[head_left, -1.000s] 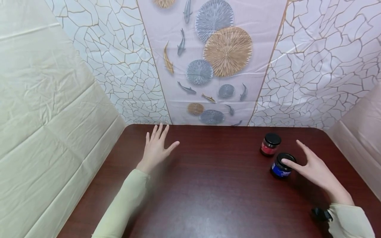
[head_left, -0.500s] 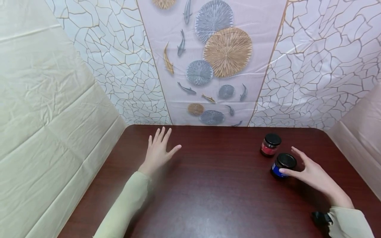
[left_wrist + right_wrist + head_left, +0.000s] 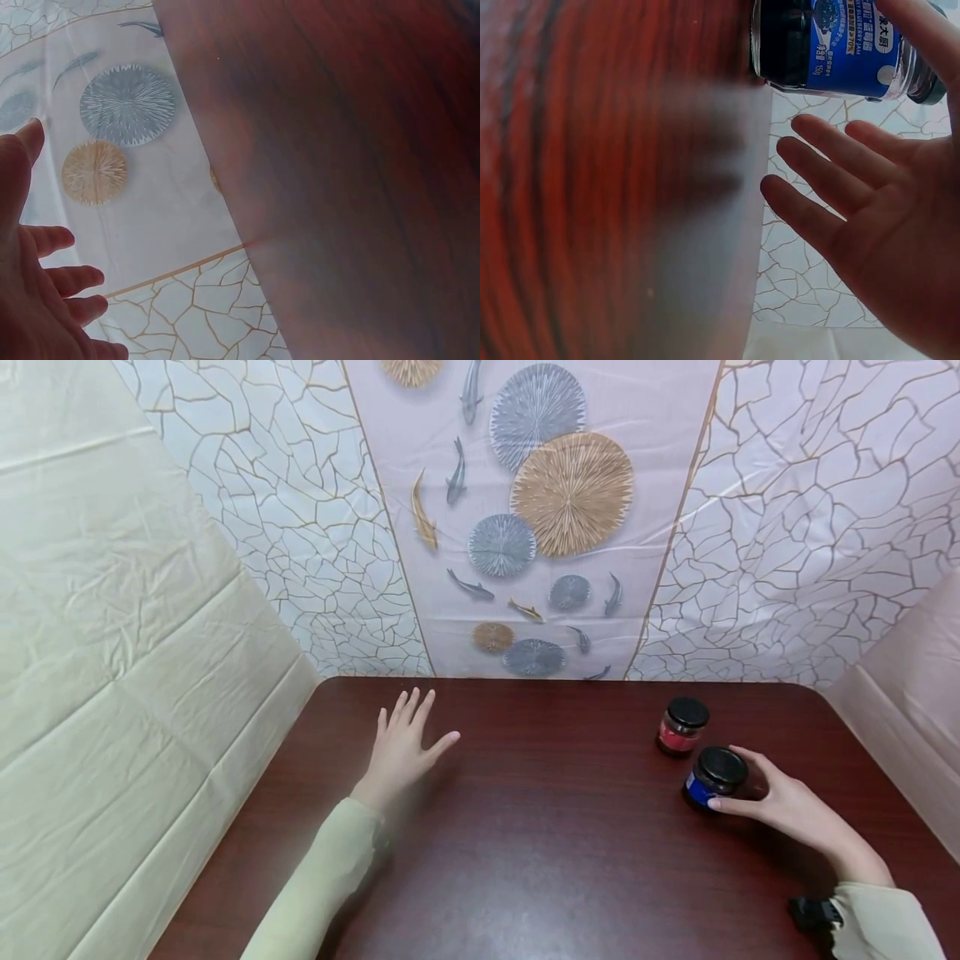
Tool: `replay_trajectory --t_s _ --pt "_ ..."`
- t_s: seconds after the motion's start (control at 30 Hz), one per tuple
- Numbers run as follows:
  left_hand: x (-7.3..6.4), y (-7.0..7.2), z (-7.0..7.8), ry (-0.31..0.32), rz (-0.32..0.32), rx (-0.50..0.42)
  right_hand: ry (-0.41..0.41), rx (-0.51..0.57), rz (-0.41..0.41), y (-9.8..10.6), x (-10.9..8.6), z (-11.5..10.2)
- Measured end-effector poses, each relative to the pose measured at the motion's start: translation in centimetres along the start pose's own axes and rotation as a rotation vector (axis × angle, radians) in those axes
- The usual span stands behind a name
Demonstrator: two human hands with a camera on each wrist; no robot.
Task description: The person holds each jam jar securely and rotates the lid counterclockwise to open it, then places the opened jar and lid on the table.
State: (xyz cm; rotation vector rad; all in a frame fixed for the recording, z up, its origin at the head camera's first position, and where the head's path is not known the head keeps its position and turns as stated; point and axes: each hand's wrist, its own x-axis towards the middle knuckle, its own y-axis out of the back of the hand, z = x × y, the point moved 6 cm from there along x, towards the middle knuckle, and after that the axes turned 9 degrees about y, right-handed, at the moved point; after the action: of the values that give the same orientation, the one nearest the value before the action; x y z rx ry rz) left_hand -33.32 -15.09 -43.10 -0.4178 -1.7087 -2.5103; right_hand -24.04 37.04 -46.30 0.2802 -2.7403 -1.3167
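A jar of blueberry jam (image 3: pixel 711 777) with a black lid and blue label stands upright at the table's right side. My right hand (image 3: pixel 795 806) is spread about it, thumb at the near side of the label and index finger by the far side. In the right wrist view the thumb overlaps the jam jar (image 3: pixel 847 49), while the other fingers (image 3: pixel 829 169) extend, with a gap between them and the glass. My left hand (image 3: pixel 401 747) hovers over the table's far left, fingers spread and holding nothing; the left wrist view also has this hand (image 3: pixel 34 277) bare.
A second black-lidded jar with a red label (image 3: pixel 679 728) stands just behind the blueberry one. The dark red-brown table (image 3: pixel 525 810) ends at a patterned cloth backdrop (image 3: pixel 570 527). Pale cloth walls (image 3: pixel 150 693) flank it on both sides.
My right hand has lowered, its thumb sliding from over the lid to the label and the index finger coming nearer the jar. My left hand has drifted slightly toward me. Both jars stay put.
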Motion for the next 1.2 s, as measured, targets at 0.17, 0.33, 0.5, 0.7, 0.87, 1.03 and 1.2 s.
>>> replay_trajectory --t_s 0.17,0.33,0.5,0.7,0.87,1.03,1.2 --pt "-0.1 -0.1 0.0 0.001 -0.002 -0.008 -0.008 -0.009 -0.025 -0.2 0.1 0.3" --pt "-0.1 -0.2 0.1 0.002 -0.007 -0.012 -0.002 -0.013 -0.042 -0.4 0.3 0.2" --pt "-0.2 -0.3 0.0 0.009 -0.022 -0.003 0.018 -0.004 -0.033 -0.6 0.4 -0.3" --pt "-0.2 -0.4 0.1 0.016 -0.051 -0.003 0.035 -0.028 -0.012 -0.7 0.6 -0.6" --pt "-0.2 -0.5 0.2 0.010 -0.055 -0.004 0.043 -0.037 -0.007 -0.8 0.7 -0.6" --pt "-0.2 -0.5 0.3 0.003 -0.050 -0.022 0.040 -0.038 -0.011 -0.8 0.7 -0.7" --pt "-0.3 -0.5 0.4 0.003 -0.051 -0.053 0.050 -0.035 -0.007 -0.9 0.8 -0.7"
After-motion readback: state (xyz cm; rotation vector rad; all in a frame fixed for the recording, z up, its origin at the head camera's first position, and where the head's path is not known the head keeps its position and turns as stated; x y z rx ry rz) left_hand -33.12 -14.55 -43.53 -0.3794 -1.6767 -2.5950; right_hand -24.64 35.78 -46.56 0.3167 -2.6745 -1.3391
